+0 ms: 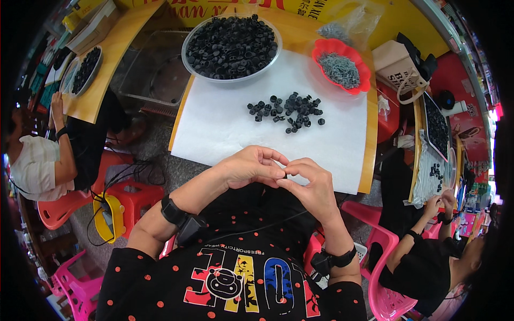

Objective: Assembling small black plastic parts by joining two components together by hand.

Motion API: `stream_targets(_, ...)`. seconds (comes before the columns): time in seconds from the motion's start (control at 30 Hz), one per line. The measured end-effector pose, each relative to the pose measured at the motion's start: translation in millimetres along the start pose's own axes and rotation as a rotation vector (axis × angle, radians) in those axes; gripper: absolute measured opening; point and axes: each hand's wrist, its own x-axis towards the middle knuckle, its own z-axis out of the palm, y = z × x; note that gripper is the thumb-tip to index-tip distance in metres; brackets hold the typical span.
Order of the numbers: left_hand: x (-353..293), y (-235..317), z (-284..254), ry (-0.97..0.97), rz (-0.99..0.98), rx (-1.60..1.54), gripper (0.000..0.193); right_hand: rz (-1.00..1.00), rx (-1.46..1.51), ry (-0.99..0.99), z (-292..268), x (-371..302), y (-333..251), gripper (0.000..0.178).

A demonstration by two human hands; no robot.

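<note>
Close in front of my body, just off the near edge of the white sheet, my two hands meet fingertip to fingertip. My left hand (pixel 250 167) and my right hand (pixel 311 183) pinch a small black plastic piece (pixel 285 176) between them; fingers cover most of it. Beyond them, a loose pile of small black plastic parts (pixel 294 107) lies on the white sheet (pixel 214 125). A clear round tub (pixel 233 79) heaped with similar black parts stands at the far left of the table. At the far right, a red scalloped bowl (pixel 364 75) holds many tiny grey metal pieces, possibly springs.
Behind the red bowl lies a clear plastic bag (pixel 356 27) with more grey pieces. People work at tables on both sides, with a tray of black parts (pixel 437 128) at right. A pink chair (pixel 388 267), red stool (pixel 140 200) and loose cables surround my seat.
</note>
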Motion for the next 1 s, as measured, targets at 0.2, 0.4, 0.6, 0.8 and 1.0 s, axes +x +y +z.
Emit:
stream_targets(0.2, 0, 3, 4, -0.002, 0.064, -0.22, 0.042, 0.087, 0.056, 0.163, 9, 3, -8, 0.023)
stream_targets(0.4, -1, 2, 8, -0.02, 0.111, -0.308, 0.042, 0.04, 0.06, 0.219, 11, 3, -12, 0.025)
stream_targets(0.6, -6, 10, 10, 0.03, 0.043, -0.17, 0.042, -0.067, -0.039, 0.13, 4, 3, -11, 0.023)
stream_targets(0.8, -8, 9, 11, -0.001, 0.053, -0.13, 0.04, -0.125, -0.09, 0.114, 5, 2, -6, 0.022)
stream_targets(1.0, -1, 5, 7, 0.067, 0.073, -0.115, 0.04, -0.054, -0.018, 0.168, 13, 4, -6, 0.023)
